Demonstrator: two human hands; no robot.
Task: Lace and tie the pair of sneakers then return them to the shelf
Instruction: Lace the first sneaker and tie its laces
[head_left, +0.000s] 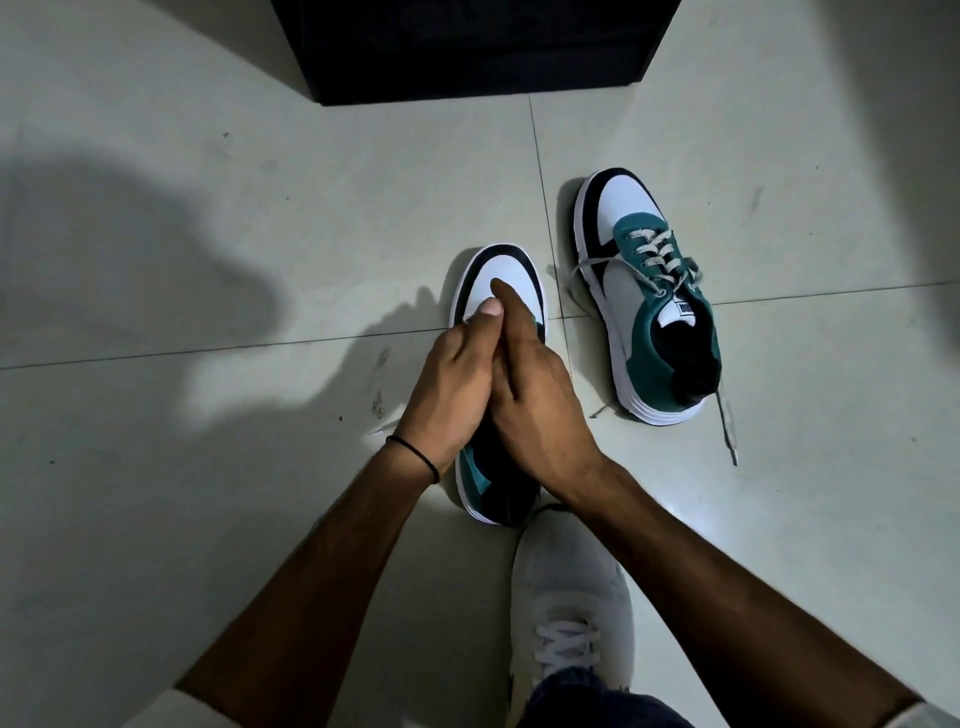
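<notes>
Both hands are down on the near sneaker (497, 280), which sits on the tiled floor (260, 208) at centre frame, toe pointing away. Its white toe cap with black trim is visible beyond the fingers, and the teal-and-black heel shows under the wrists. The lacing area is fully covered by the hands.

Left hand (447, 384) — fingers curled in, thumb raised with the nail showing over the toe cap; a black band (413, 457) is on the wrist. It looks pinched on something, but I can't tell what — no lace is visible in the grip.

Right hand (535, 395) lies pressed against the left, index finger stretched forward onto the white toe cap, the other fingers folded under. Can't tell whether it holds anything.

The second sneaker (649, 296) stands well apart to the right on the floor, toe away, angled slightly. It is laced through the eyelets but untied: loose lace (726, 431) ends trail onto the tile by the heel and to its left side.

A grey shoe (566, 613) on the person's own foot sits just behind the near sneaker's heel. A dark cabinet (467, 47) is at the top of the frame; it is too dark to see inside.
</notes>
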